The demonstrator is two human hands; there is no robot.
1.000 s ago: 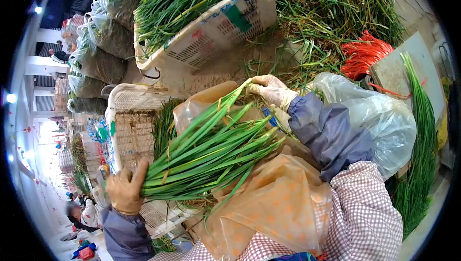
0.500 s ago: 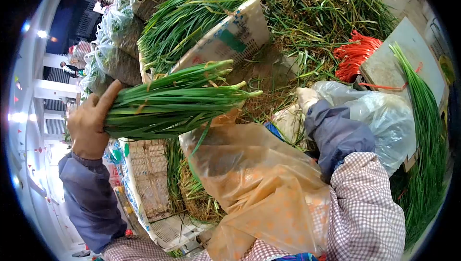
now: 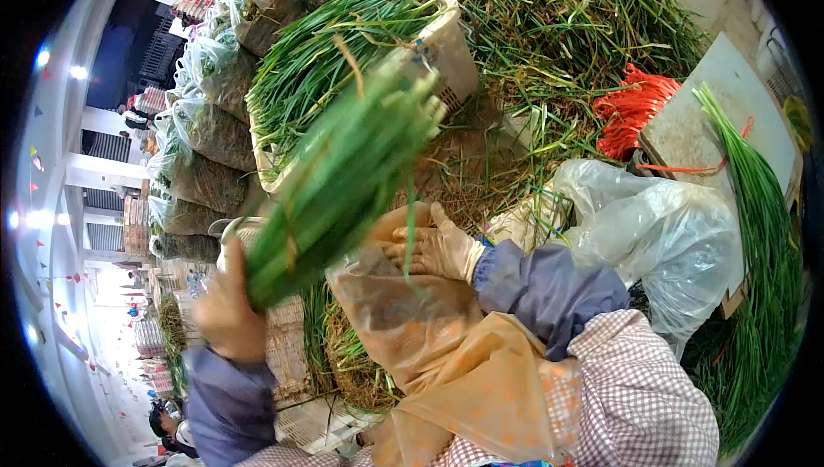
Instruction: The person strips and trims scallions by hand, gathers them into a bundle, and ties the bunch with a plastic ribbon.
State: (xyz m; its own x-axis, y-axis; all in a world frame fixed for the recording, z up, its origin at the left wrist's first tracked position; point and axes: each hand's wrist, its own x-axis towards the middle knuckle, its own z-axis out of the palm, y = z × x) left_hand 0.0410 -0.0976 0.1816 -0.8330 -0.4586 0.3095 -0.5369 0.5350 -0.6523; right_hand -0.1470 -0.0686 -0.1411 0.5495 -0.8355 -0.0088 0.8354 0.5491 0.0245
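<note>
My left hand (image 3: 230, 308) is closed around one end of a thick bunch of garlic chives (image 3: 343, 175). The bunch slants up to the right, pale stem ends uppermost, blurred by motion. My right hand (image 3: 433, 248), in a thin pale glove, is open with fingers stretched out, close below the bunch and over the translucent orange apron (image 3: 463, 364) on my lap. Behind the bunch, a white plastic crate (image 3: 455, 46) is heaped with more chives (image 3: 335, 46).
Loose trimmings (image 3: 584, 12) lie piled at the back. Orange-red ties (image 3: 633, 111) rest by a board (image 3: 730, 98) with long chives (image 3: 755, 209) across it. A clear plastic bag (image 3: 669, 218) lies at right. Filled bags (image 3: 202, 128) line the left; two people are in the background.
The bunch in my left hand has swung from nearly level to a steep slant, the hand moving right and down. My right hand has come left from the plastic bag towards the bunch.
</note>
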